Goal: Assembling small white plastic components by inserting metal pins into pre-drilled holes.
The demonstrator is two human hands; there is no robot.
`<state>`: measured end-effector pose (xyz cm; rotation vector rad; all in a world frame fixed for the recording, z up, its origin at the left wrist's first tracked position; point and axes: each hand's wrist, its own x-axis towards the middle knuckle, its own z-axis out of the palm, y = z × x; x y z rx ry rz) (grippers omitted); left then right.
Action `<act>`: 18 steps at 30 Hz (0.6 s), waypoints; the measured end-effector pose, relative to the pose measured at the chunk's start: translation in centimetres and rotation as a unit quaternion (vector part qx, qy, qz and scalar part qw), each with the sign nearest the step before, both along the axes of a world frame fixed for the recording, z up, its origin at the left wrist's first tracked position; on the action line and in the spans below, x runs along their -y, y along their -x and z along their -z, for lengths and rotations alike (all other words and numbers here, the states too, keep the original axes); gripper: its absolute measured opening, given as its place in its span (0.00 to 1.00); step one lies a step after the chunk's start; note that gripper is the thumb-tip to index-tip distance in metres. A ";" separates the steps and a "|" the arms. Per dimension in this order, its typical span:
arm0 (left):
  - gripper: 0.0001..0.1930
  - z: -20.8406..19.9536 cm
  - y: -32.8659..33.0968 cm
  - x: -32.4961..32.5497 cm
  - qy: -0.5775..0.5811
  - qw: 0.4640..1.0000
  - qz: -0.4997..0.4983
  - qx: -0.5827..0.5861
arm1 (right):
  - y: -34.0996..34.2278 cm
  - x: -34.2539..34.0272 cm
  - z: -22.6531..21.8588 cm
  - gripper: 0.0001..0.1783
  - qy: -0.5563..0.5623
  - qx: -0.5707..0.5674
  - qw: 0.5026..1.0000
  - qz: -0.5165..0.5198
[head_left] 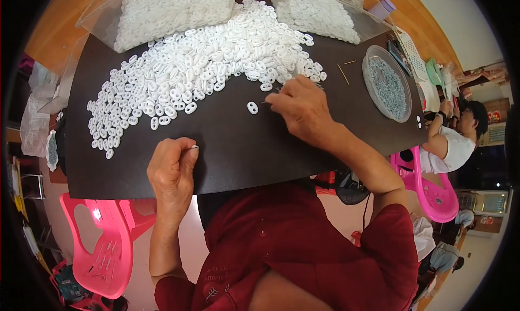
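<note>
A broad pile of small white oval pieces with two holes each (184, 67) is spread across the dark table. My left hand (172, 167) is closed in a pinch near the table's front edge. Between its thumb and forefinger a bit of a white piece (195, 147) shows; the rest is hidden. My right hand (301, 109) is curled, palm down, just in front of the pile, its fingertips pressed together. What they hold, if anything, is too small to make out. Thin grey bits (319, 85) lie beside its knuckles. One loose white oval piece (252, 108) lies left of it.
Two clear bins, one at the back left (173, 13) and one at the back right (319, 13), hold more white pieces. A round clear tub (406, 102) of small grey metal parts stands at the right, near two thin brass-coloured sticks (343, 74). Another person (452, 143) sits beyond.
</note>
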<state>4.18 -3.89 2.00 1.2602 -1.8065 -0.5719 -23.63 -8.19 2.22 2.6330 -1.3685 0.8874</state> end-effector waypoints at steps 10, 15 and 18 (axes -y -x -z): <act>0.04 0.4 2.7 -0.2 -0.012 0.996 0.020 -0.083 | -1.8 1.0 0.5 0.06 0.003 -0.075 0.997 -0.003; 0.06 1.0 3.7 -0.1 -0.078 0.973 0.007 -0.217 | -2.1 1.2 1.1 0.08 0.049 -0.082 0.995 -0.022; 0.06 0.9 4.1 0.0 -0.097 0.964 -0.004 -0.246 | -2.0 0.7 1.0 0.08 0.052 -0.079 0.995 -0.018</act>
